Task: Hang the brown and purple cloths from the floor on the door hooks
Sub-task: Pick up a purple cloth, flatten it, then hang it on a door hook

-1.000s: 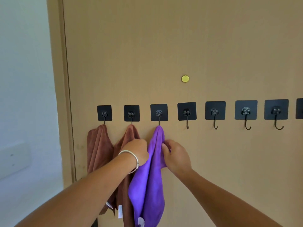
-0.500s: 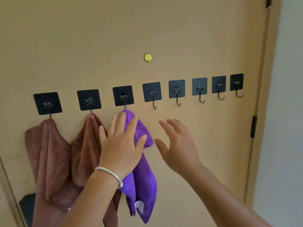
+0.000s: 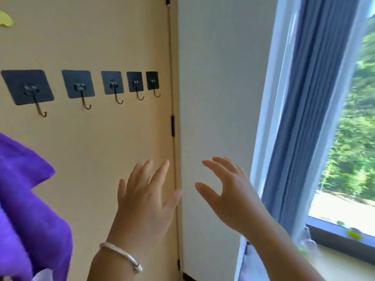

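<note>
The left hand (image 3: 142, 201) and right hand (image 3: 229, 197) are spread wide, holding nothing. The purple cloth (image 3: 26, 209) hangs on the door (image 3: 101, 149), at 9 o'clock from both hands.

White wall (image 3: 213, 98) right of the tan panel, black hinge (image 3: 172, 126) on the seam between them. Window (image 3: 353, 159) at far right, blurred green foliage (image 3: 361, 122) outside. Blue-grey curtain (image 3: 308, 98) bunched along the window's left frame. Grey sill (image 3: 336, 236) has a small yellow-green item (image 3: 354, 234) on it, too blurred to identify. Yellow disc (image 3: 5, 19) cut off at top left.
</note>
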